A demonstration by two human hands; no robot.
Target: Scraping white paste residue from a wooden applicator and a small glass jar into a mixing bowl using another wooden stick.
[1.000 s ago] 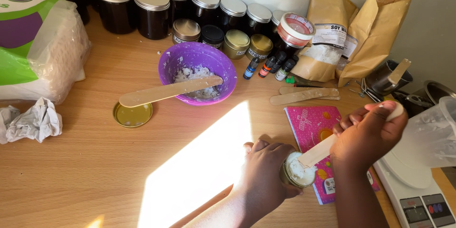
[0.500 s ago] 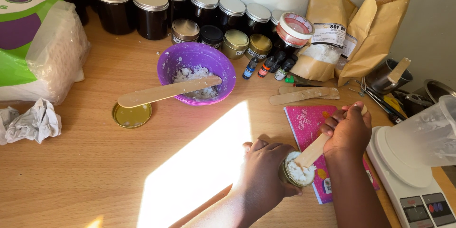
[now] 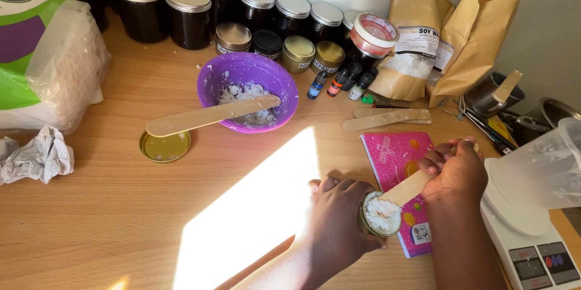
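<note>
Left hand still grips the tin; right hand, clasping the stick, has dropped toward 6 o'clock.

purple bowl, pink notebk, gold lid

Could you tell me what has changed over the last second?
The right hand dropped lower with its wooden stick, keeping the tip in the white flakes. The left hand still grips the small tin; the purple bowl is unmoved.
</note>
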